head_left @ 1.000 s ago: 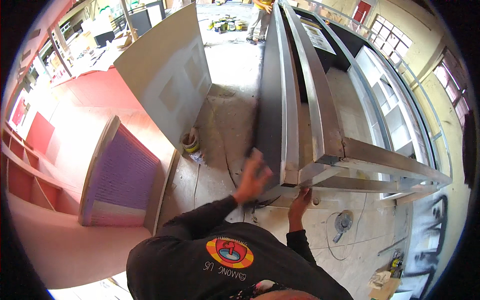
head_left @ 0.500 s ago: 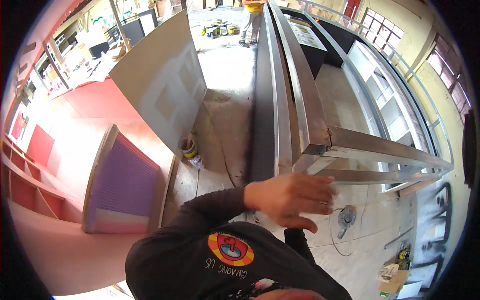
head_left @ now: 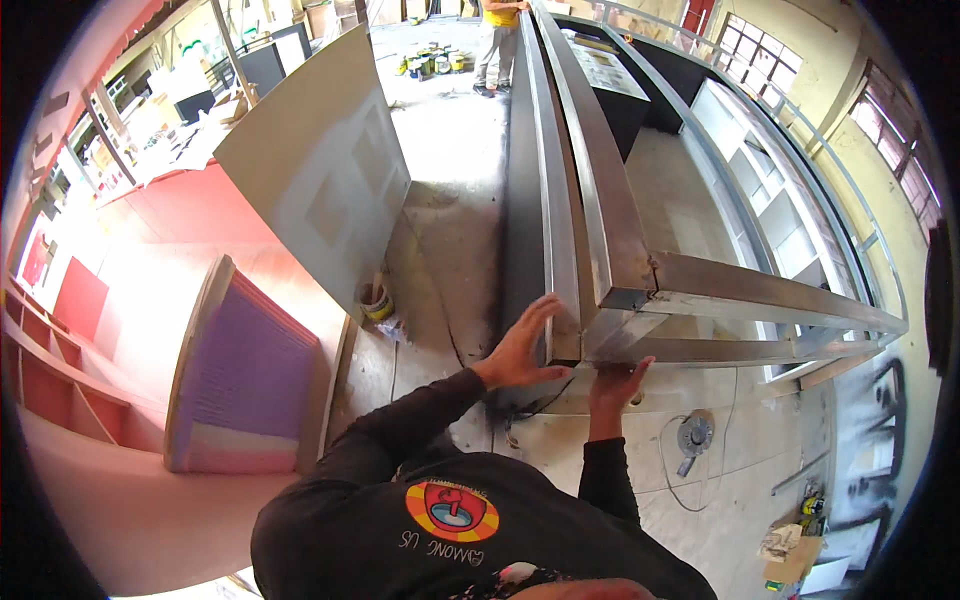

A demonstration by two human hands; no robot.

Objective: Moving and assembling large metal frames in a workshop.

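A long metal beam [head_left: 562, 250] runs away from me, its near end close to my hands. My left hand [head_left: 520, 352] is at the beam's left side near this end, thumb and fingers spread apart; whether it presses on the metal I cannot tell. Just right of it, my right hand [head_left: 612, 390] is raised under the corner of the steel frame [head_left: 625, 285], fingers stretched out and pointing up. Part of that hand is hidden behind the metal. Beside the beam, a dark panel [head_left: 520, 210] stretches along its left side.
At the far end stands a person in a yellow top [head_left: 500, 45], one hand near the beam. A pale board [head_left: 330, 170] leans at left, with a bucket [head_left: 376, 300] at its foot. A purple panel [head_left: 250, 370] stands nearer. A round grey device [head_left: 694, 436] lies on the floor at right.
My left hand has moved left and down from over the frame corner to the beam's end, its fingers spreading. My right hand, hidden before, now shows below the frame.
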